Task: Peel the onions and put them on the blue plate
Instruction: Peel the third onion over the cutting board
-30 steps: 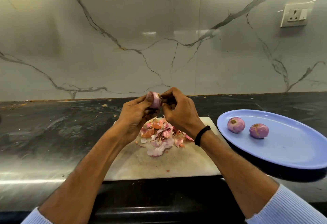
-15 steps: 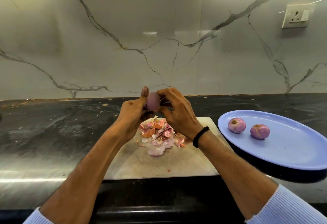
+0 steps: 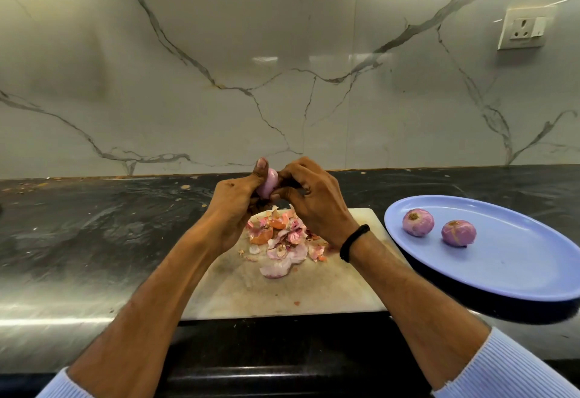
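Onion (image 3: 268, 183) gripped between left hand (image 3: 233, 209) and right hand (image 3: 314, 203), frame centre.
Peelings (image 3: 279, 240) below on board (image 3: 282, 291); two onions at right on blue plate (image 3: 518, 265).

Looks like a kitchen, likely in a home. Easy to tell from the dark stone counter (image 3: 94, 240), shiny white marble wall (image 3: 219, 68), plug socket (image 3: 522, 28), cutting board (image 3: 282, 294) piled with onion skins (image 3: 279, 240), and blue plate (image 3: 502, 272) holding peeled onions (image 3: 418, 222).

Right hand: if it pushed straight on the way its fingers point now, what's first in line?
The right hand points left into the onion it pinches; the left hand sits right behind, though depth is unclear.
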The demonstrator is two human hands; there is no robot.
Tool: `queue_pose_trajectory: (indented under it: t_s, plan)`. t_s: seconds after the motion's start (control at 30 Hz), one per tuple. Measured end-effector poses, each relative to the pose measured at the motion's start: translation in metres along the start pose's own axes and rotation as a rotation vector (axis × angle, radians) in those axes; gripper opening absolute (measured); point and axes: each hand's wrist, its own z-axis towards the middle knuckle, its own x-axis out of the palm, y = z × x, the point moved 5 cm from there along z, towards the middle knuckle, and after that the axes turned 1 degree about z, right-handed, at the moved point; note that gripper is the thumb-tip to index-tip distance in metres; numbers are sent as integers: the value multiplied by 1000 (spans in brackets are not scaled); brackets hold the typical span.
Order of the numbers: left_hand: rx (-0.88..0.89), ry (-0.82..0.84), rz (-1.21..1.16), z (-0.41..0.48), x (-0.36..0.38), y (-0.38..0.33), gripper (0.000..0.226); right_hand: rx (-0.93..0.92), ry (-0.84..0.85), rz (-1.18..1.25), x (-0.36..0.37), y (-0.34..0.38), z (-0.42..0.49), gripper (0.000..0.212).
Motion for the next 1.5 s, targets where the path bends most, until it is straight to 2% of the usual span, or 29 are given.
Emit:
queue_pose_trajectory:
  t_s: [0.23,0.37,0.47,0.63,1.0,1.1,1.27,1.37,1.5]
  plan:
    - [-56,-33,-113,1,1,1,45,67,-45,30,-4,-2,2,7]
    - [-90,-37,-155,-2,3,1,39,255,-74,205,-8,-10,3,4]
    - [-97,-48,-201,-4,3,0,37,326,-80,231,-10,-12,1,7]
    - [-98,-54,-216,-6,1,0,37,287,-34,169,-10,-8,2,27]
    - [-64,-37,-194,-5,1,-2,36,306,25,302,-3,-4,3,28]
    - [-35,-41,-175,-3,1,-2,32,397,26,350,-1,-8,1,26]
    - [18,-20,-141,-1,1,0,29,615,-33,528,3,-21,-5,13]
    - [83,-10,-78,-1,0,-3,24,668,-45,619,3,-18,-7,6]
    - [170,29,55,-2,2,-6,30,764,-55,662,4,-21,-9,3]
